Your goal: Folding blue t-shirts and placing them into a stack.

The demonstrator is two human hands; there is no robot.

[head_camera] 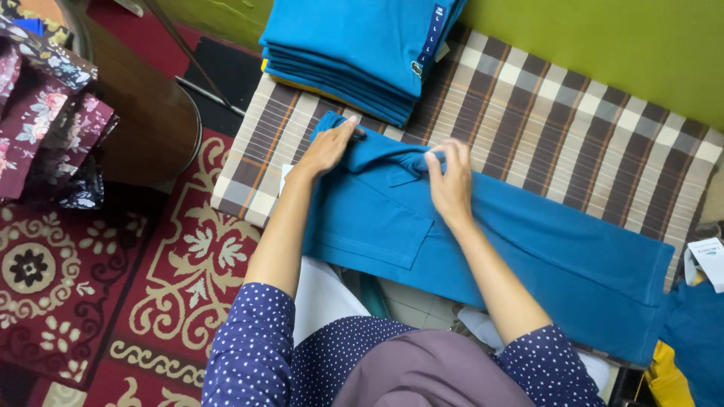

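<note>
both hands, left hand (329,147) and right hand (450,185), pinch the collar of a blue shirt (498,241) lying flat on the checked cushion (573,136). a stack of folded blue shirts (362,53) sits just beyond. patterned red carpet (173,271) alongside.

Dark blue size strip label (436,32) runs down the top shirt of the folded stack ahead of me. White rectangular tag (709,260) with small green mark, far right edge.
</note>
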